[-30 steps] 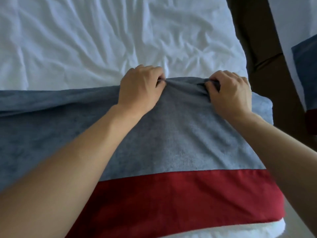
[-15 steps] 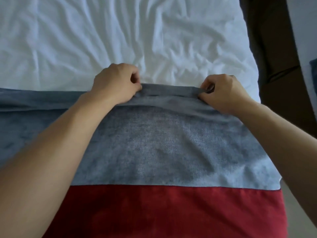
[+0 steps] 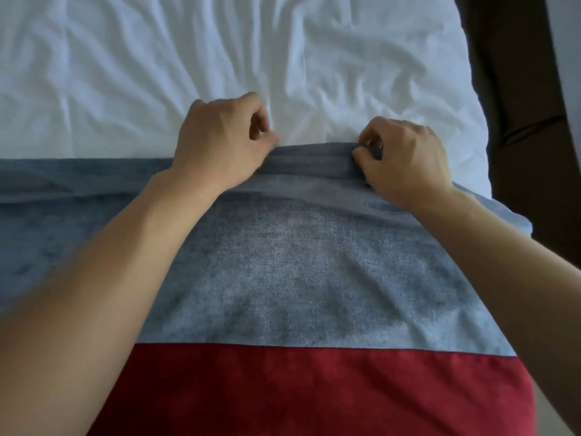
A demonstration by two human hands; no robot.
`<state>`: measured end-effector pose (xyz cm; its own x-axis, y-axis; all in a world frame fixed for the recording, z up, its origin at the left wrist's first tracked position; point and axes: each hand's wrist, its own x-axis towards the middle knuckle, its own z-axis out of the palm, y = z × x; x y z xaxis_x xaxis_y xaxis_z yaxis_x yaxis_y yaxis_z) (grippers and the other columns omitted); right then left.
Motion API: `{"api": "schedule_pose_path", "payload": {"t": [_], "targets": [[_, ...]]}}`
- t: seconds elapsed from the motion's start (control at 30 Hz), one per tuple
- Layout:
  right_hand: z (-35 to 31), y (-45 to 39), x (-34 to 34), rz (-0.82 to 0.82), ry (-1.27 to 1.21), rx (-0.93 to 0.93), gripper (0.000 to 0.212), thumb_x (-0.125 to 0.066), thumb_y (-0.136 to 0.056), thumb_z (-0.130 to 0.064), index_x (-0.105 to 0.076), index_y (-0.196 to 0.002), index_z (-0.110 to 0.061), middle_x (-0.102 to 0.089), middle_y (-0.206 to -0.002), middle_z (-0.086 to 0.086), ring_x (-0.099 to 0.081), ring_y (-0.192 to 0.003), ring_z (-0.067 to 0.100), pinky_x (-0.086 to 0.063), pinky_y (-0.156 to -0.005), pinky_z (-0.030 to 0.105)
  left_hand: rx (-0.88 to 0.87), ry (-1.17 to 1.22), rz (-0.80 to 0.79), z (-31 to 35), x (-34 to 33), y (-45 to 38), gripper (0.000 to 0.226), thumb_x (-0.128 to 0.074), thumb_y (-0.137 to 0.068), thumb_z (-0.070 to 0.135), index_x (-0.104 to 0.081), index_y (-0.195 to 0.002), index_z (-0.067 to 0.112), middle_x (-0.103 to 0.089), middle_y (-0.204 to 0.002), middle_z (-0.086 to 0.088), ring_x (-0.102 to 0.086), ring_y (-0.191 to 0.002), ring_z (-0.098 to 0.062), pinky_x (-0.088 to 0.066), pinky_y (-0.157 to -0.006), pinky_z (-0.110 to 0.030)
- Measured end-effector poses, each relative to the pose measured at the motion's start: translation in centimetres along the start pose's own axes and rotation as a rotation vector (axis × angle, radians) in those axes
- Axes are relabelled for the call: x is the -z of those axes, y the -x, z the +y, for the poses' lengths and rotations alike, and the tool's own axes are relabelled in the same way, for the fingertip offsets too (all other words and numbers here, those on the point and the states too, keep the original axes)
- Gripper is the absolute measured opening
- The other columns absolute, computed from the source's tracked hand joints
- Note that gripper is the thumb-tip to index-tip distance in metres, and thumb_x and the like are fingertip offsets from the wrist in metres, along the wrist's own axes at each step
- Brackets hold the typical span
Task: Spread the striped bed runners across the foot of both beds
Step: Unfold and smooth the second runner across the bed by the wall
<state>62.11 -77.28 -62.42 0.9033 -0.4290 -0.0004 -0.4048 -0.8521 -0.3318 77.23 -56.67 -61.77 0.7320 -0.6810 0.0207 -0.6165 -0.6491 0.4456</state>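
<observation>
Since a moment ago both hands have slid the bed runner (image 3: 283, 272)'s far edge toward the frame's top. Left hand (image 3: 220, 146) and right hand (image 3: 405, 158) pinch that blue edge on the bed (image 3: 125, 73). Next, I judge: tug it straight, release.

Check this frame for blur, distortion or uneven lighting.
Head view: wide-angle bending curves the runner edges; forearms and left hand slightly motion-soft, right hand sharper; white sheet bright, floor gap at right dark; no glare.
</observation>
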Motion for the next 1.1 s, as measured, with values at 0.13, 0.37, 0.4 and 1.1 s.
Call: {"api": "schedule_pose_path", "payload": {"t": [0.13,0.37,0.4,1.1], "targets": [[0.3,0.1,-0.2,0.010,0.003,0.008,0.014,-0.065,-0.086,-0.028,-0.070,-0.092,-0.016,-0.070,-0.089,0.004,-0.061,-0.083,0.030,-0.045,-0.081,0.038,-0.068,-0.132,-0.138,-1.0,-0.5,1.4,0.022,-0.073,-0.079,0.043,-0.064,-0.092,0.027,-0.066,-0.087,0.009,-0.059,-0.080,-0.019,-0.033,-0.084,-0.035],[-1.1,1.5,-0.3,0.129,0.003,0.185,0.026,-0.066,-0.085,-0.039,-0.064,-0.097,-0.016,-0.059,-0.097,0.003,-0.055,-0.090,0.024,-0.041,-0.082,0.039,-0.022,-0.132,0.119,-2.2,-0.8,0.4,0.021,-0.063,-0.092,0.039,-0.077,-0.086,0.025,-0.072,-0.077,0.001,-0.055,-0.073,-0.024,-0.031,-0.081,-0.035],[-1.6,2.2,-0.6,0.093,0.009,0.237,0.029,-0.067,-0.085,-0.044,-0.066,-0.095,-0.017,-0.060,-0.096,0.002,-0.055,-0.089,0.023,-0.040,-0.082,0.038,-0.022,-0.136,0.146,-2.3,-0.8,0.6,0.023,-0.061,-0.093,0.038,-0.077,-0.085,0.025,-0.071,-0.076,0.001,-0.053,-0.072,-0.022,-0.030,-0.079,-0.034],[-5.8,3.5,-5.0,0.080,0.008,0.201,0.047,-0.057,-0.091,-0.029,-0.056,-0.133,-0.009,-0.057,-0.132,0.010,-0.051,-0.122,0.030,-0.037,-0.107,0.044,-0.151,-0.222,0.047,0.5,-5.7,6.6,0.059,-0.042,-0.100,0.028,-0.028,-0.155,0.012,-0.017,-0.164,-0.015,-0.012,-0.152,-0.033,-0.011,-0.123,-0.051]]}}
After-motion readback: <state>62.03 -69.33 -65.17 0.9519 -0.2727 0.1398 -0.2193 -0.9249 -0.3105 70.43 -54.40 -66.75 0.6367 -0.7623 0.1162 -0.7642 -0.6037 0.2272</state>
